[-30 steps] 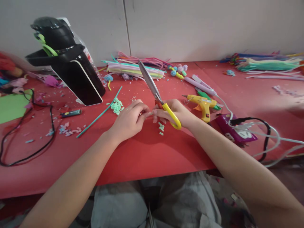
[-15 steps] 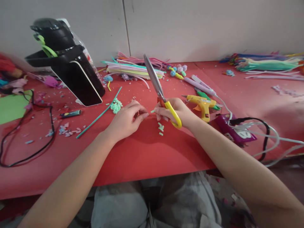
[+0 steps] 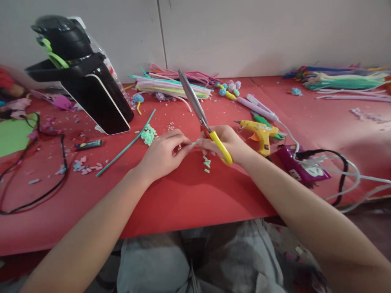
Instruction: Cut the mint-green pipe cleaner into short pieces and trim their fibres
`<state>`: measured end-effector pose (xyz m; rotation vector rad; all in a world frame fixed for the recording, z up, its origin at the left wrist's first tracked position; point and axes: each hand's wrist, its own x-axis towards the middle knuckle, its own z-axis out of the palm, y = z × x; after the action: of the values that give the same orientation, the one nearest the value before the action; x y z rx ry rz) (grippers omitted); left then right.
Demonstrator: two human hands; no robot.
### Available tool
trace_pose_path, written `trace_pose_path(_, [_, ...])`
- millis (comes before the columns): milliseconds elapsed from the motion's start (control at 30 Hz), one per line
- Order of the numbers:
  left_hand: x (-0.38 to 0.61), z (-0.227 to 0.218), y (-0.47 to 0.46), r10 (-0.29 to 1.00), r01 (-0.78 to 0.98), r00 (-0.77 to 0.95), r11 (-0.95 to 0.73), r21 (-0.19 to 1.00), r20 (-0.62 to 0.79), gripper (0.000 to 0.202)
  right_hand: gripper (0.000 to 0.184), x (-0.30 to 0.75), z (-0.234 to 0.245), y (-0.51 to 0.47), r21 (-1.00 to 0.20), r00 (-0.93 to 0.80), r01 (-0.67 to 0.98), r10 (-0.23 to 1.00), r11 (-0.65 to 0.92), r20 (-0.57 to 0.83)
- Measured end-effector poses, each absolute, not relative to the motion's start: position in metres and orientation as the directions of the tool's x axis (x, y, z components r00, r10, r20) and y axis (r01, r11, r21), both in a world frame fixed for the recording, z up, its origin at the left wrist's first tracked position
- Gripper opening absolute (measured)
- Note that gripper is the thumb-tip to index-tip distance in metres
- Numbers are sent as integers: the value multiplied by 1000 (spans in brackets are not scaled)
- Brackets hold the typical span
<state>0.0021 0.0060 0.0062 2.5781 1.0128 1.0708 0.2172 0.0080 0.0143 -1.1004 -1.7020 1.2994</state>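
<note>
Scissors (image 3: 199,113): long silver blades, together, tips toward 11 o'clock; yellow handle (image 3: 221,148) toward 5, red-orange patch by the pivot, held in right hand (image 3: 224,142). Small green piece (image 3: 194,143), mostly hidden, between fingertips of right and left hand (image 3: 168,154), at the handle's 9 o'clock.

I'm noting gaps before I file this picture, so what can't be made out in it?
All in the head view:
Green piece: too small to tell its shape, its ends covered by the left hand and right hand.
Scissors: part of the handle is hidden behind the right hand.
Clear bottle: mostly blocked by the black bottle.
Green sheet: cut off by the left picture edge.
</note>
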Motion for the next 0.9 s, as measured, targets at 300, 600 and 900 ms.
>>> trace_pose_path(300, [2,6,8,627,538,509,-767,350,590,9,36,218,16,8,-954,-399,249,915,169,59])
trace_pose_path(600, [2,4,9,593,483,527,-798,360,608,7,38,216,14,7,-953,-408,247,911,177,63])
trace_pose_path(900, [8,10,5,734,460,484,-677,574,477,15,42,216,16,7,-946,-402,246,910,211,98])
